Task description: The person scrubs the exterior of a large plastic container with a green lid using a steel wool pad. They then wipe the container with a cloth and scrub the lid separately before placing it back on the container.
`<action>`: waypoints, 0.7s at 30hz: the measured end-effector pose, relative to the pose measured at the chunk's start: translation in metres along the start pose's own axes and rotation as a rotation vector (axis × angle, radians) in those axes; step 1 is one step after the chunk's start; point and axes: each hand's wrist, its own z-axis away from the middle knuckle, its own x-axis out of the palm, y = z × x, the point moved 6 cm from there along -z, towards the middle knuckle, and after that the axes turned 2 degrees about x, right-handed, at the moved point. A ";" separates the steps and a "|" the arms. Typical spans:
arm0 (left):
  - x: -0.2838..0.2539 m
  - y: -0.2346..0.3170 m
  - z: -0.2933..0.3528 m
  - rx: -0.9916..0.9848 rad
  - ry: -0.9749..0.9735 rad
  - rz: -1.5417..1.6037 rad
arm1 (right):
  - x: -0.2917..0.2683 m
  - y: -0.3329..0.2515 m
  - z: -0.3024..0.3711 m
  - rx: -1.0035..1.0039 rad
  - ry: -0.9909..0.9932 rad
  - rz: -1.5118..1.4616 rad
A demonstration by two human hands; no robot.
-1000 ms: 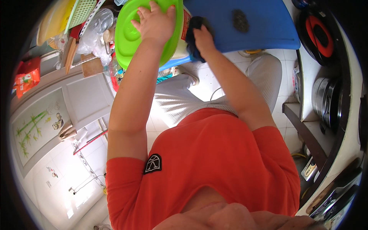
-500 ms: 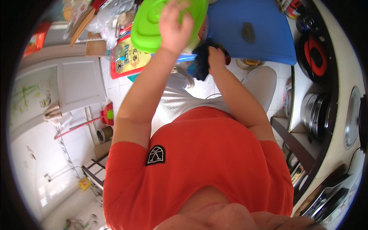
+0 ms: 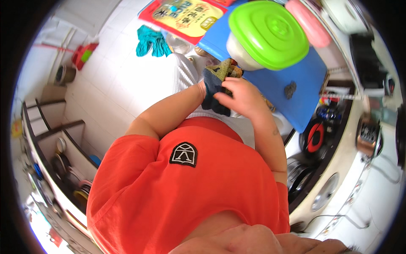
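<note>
A crumpled dark blue and yellow cloth [image 3: 213, 80], with orange at its far end, is held in front of my belly. It covers my left hand [image 3: 203, 87] past the wrist, so those fingers are hidden. From the right, my right hand [image 3: 243, 95] reaches over the cloth, its thumb and fingers bent around the dark edge. Just beyond my hands stands a pale tub with a bright green lid [image 3: 270, 34]. The tub rests on a blue table [image 3: 292, 108], where a small dark grey clump [image 3: 290, 89] lies.
A red-edged rice bag [image 3: 184, 19] lies at the far left of the table. Teal cloth [image 3: 152, 41] hangs below it, over the white tiled floor [image 3: 101, 80]. Shelves with pans [image 3: 302, 173] stand close on my right. Another shelf unit [image 3: 55, 139] is on my left.
My left hand has left the green lid and come down to the cloth. My right hand stays with the cloth, now nearer my body. The whole view has swung round.
</note>
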 end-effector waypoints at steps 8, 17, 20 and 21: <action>-0.022 0.008 -0.004 -0.048 0.329 0.942 | -0.144 0.064 -0.073 -0.024 0.869 0.337; -0.042 0.015 -0.138 0.654 0.675 -0.857 | -0.121 0.110 -0.115 0.227 0.536 0.485; -0.079 0.021 -0.158 0.710 0.663 -0.669 | -0.121 0.113 -0.108 0.269 0.540 0.440; -0.113 0.029 -0.164 0.736 0.652 -0.399 | -0.118 0.103 -0.118 0.255 0.534 0.402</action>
